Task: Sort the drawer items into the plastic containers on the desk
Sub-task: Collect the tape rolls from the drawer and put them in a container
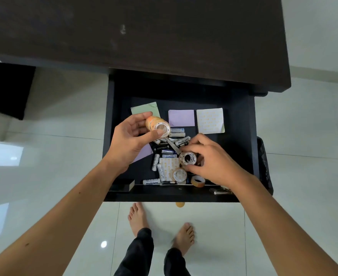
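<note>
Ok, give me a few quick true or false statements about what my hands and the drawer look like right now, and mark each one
1. The left hand grips a stack of tape rolls above the drawer. True.
2. The right hand is resting idle on the desk top. False: it is down in the drawer, fingers around a tape roll.
3. Loose batteries lie in the middle of the drawer. True.
4. The drawer is pushed shut. False: it is pulled out, with its contents in view.
5. A purple pad of sticky notes lies toward the back of the drawer. True.
6. Plastic containers stand on the desk. False: none shows on the part of the desk in view.
</note>
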A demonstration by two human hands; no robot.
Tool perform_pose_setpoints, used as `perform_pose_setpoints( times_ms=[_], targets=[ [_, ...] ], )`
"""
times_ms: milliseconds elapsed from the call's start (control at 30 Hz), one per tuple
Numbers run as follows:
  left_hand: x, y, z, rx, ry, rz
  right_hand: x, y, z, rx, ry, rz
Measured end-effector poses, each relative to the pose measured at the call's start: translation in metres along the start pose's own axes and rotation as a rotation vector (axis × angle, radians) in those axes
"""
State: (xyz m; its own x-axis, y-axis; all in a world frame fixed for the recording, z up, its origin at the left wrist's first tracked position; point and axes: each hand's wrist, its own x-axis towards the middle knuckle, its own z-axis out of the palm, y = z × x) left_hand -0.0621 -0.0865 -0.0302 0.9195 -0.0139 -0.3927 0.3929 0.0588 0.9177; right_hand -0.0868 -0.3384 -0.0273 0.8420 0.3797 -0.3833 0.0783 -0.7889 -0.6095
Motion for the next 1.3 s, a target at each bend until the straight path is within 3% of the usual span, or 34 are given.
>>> perform_pose_setpoints(
  times_ms=[367, 567, 700, 867, 1300],
  targets=[
    [-0.022, -0.004, -0.005, -0.010, 0.060, -0.002, 0.009, 0.005, 0.000, 0.009, -0.074, -0.054],
    [-0.033, -0.002, -0.002, -0.004, 0.069, 0.005, 0.006, 0.008, -0.006, 0.227, -0.155, -0.074],
    [-0.040, -0.001, 0.001, 0.012, 0.072, 0.008, 0.001, 0.001, -0.014, 0.325, -0.302, -0.060],
    [-0.046, -0.001, 0.002, 0.024, 0.079, 0.008, 0.002, -0.006, -0.012, 0.085, -0.456, -0.085],
    [-0.051, 0.000, 0.003, 0.025, 0.104, 0.010, 0.001, -0.002, 0.000, 0.020, -0.368, -0.154]
  ],
)
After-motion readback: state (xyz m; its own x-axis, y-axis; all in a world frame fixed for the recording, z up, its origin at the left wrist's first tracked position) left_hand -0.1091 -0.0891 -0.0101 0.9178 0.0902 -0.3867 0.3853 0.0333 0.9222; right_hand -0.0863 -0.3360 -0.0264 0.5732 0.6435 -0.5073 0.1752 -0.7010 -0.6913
